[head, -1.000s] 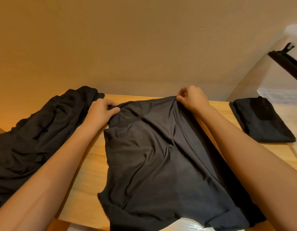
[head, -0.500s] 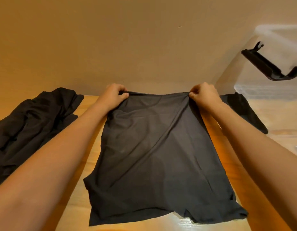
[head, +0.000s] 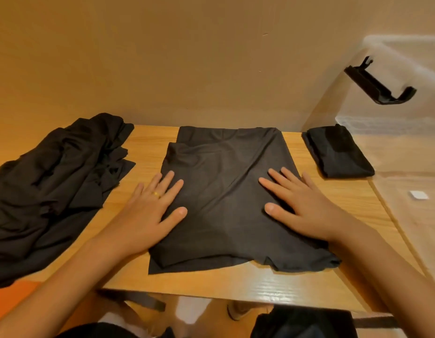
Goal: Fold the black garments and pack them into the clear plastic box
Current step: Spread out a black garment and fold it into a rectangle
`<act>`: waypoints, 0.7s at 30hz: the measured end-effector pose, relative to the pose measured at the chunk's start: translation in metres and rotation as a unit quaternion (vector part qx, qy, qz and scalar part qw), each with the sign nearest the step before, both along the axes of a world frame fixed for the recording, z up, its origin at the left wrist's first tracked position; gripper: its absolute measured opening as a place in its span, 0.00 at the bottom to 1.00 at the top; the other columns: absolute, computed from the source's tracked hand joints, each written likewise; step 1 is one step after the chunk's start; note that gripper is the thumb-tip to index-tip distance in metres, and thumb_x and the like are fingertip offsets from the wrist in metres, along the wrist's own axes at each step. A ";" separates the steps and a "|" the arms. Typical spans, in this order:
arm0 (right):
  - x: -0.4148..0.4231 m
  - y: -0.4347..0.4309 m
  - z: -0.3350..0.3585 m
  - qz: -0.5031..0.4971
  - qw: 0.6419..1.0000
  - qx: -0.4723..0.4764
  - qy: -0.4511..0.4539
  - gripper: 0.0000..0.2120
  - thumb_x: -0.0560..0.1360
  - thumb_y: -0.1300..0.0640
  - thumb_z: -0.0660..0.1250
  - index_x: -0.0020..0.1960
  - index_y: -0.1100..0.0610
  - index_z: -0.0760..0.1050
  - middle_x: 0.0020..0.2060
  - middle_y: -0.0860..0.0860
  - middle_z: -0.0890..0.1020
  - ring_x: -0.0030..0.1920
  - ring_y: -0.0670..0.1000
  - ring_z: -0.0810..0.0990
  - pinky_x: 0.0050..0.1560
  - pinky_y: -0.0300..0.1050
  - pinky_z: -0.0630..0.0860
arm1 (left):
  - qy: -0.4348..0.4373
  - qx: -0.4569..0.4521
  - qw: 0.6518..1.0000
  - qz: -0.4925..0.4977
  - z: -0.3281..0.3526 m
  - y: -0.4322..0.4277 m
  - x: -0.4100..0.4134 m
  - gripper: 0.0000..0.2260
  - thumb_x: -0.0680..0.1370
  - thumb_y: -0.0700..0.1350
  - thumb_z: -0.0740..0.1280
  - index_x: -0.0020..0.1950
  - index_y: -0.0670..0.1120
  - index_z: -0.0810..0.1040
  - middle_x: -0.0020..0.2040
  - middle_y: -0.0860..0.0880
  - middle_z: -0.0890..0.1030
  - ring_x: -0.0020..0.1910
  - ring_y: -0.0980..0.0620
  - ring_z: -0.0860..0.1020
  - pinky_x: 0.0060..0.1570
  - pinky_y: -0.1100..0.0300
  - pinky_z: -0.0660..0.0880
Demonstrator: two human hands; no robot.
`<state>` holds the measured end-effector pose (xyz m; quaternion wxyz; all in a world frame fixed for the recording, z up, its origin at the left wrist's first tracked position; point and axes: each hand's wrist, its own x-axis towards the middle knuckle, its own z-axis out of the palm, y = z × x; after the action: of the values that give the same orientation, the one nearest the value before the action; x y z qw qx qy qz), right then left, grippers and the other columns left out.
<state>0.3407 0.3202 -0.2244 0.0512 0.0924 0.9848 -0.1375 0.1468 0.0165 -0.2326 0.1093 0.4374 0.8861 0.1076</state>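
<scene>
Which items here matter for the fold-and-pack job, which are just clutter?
Job: flat garment, pressed by left hand and right hand; pile; folded garment; clear box.
Clutter: white scrap; black clip at box.

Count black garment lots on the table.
3: crumpled heap at left; flat garment in the middle under left hand and right hand; folded bundle at right by the clear box. Heap may hide several pieces.

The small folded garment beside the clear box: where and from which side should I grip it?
Probably its thick near end, from the front with the right hand: the small folded garment is a compact bundle, and the clear box stands close on its right.
</scene>
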 end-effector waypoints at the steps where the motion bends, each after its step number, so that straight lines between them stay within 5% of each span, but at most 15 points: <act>1: 0.007 0.000 -0.006 -0.002 1.000 0.027 -0.006 0.33 0.77 0.26 0.38 0.80 0.35 0.43 0.81 0.40 0.41 0.80 0.45 0.36 0.79 0.53 0.33 | 0.016 -0.026 1.000 -0.004 -0.003 -0.005 -0.001 0.36 0.74 0.74 0.37 0.81 0.63 0.42 0.80 0.60 0.37 0.79 0.58 0.35 0.78 0.53 0.38; 6: 0.031 0.004 -0.011 -0.045 0.998 0.040 -0.006 0.36 0.74 0.26 0.33 0.80 0.36 0.41 0.81 0.41 0.41 0.79 0.44 0.34 0.78 0.54 0.33 | 0.031 -0.054 0.996 0.067 0.002 -0.013 -0.021 0.31 0.80 0.67 0.43 0.82 0.60 0.44 0.83 0.55 0.42 0.81 0.54 0.42 0.78 0.43 0.43; 9: 0.053 0.000 -0.006 -0.039 0.996 -0.050 0.061 0.34 0.77 0.27 0.43 0.80 0.38 0.54 0.81 0.39 0.51 0.80 0.40 0.41 0.80 0.56 0.35 | 0.030 0.065 0.996 0.059 0.009 -0.026 -0.006 0.27 0.83 0.62 0.51 0.81 0.57 0.57 0.82 0.53 0.56 0.80 0.53 0.53 0.76 0.52 0.53; 12: 0.079 -0.008 0.001 0.005 0.985 -0.140 0.095 0.28 0.78 0.31 0.55 0.76 0.36 0.65 0.77 0.33 0.61 0.79 0.36 0.51 0.81 0.56 0.41 | -0.011 0.179 0.983 -0.033 0.019 -0.041 0.028 0.19 0.82 0.63 0.57 0.72 0.62 0.70 0.74 0.63 0.67 0.75 0.63 0.62 0.71 0.63 0.61; 16: 0.103 -0.015 0.004 0.052 0.980 -0.174 0.081 0.28 0.72 0.28 0.66 0.70 0.34 0.71 0.73 0.28 0.66 0.78 0.36 0.55 0.78 0.49 0.41 | -0.037 0.176 0.971 -0.161 0.013 -0.054 0.055 0.16 0.78 0.61 0.65 0.63 0.57 0.80 0.63 0.63 0.74 0.68 0.58 0.72 0.67 0.65 0.67; 21: 0.111 -0.015 -0.010 0.058 0.975 -0.156 0.145 0.18 0.74 0.33 0.67 0.62 0.37 0.79 0.70 0.30 0.72 0.76 0.38 0.62 0.79 0.54 0.50 | -0.007 0.197 0.972 -0.129 -0.005 -0.065 0.060 0.13 0.80 0.61 0.63 0.56 0.58 0.82 0.55 0.63 0.76 0.60 0.58 0.76 0.56 0.61 0.73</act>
<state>0.4519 0.3056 -0.2347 -0.0709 0.0055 0.9520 -0.2979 0.2072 -0.0488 -0.2371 0.0401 0.5601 0.7827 0.2684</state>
